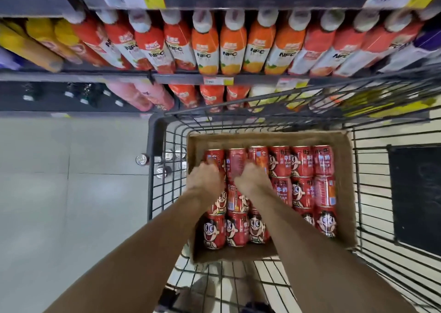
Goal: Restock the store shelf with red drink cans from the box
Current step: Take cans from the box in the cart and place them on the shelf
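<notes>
Head view, looking down into a wire shopping cart [157,145] parked against a drinks shelf [119,76]. A brown cardboard box [343,193] sits in the cart basket, open at the top, packed with red drink cans [301,162] lying on their sides in rows. Can labels show a cartoon face with big round eyes and white characters; small Latin text on some is too blurred to read.

Left hand [205,178] is down on the can at the far-left end of the back row, fingers curled over it and gripping. Right hand [253,176] is curled the same way over a can beside it in that row, about 2 cans over. Fingertips are hidden behind the knuckles, so how far they wrap cannot be told. Both forearms reach in from the near edge of the box.

On the shelf above, a row of juice bottles [206,48] with white caps and red or orange labels reads "NFC". Yellow bottles [35,41] lie at the far left. Price tags [218,81] hang on the shelf edge, print unreadable. Lower shelf holds pink bottles [143,95] and more red ones. A few silver can tops [142,159] show on the floor left of the cart. A dark panel [415,193] sits right of the basket.
</notes>
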The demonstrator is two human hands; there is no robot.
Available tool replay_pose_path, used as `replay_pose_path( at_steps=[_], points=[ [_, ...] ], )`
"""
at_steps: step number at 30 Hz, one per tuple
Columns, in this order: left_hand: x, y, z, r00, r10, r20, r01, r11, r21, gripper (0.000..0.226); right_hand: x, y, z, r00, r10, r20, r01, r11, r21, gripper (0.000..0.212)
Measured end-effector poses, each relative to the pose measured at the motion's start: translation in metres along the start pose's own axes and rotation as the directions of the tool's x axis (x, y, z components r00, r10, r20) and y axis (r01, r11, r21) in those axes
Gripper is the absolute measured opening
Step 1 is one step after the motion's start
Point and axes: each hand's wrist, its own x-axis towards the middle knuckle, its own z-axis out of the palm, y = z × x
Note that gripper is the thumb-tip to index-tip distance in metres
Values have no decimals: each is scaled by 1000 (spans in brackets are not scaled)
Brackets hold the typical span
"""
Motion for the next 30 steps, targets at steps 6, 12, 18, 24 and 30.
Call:
replay_pose_path(
  at_steps=[6,12,18,24,30],
  points=[
    [30,10,7,982,-183,41,187,943,-275,61,30,-2,5,997,25,-79,-15,991,130,33],
    [46,-1,13,964,-263,47,263,905,-334,79,46,-11,14,998,39,-58,-24,973,229,19],
    [52,-7,13,954,-294,55,291,873,-391,93,50,-17,14,995,91,-32,-77,950,303,55],
    [24,0,-2,950,-312,-14,273,851,-449,71,22,-11,-7,997,14,-79,3,978,210,62],
    [-22,-5,-25,961,-263,-84,176,818,-548,53,-24,-19,-33,993,-72,-93,88,979,184,63]
  ],
)
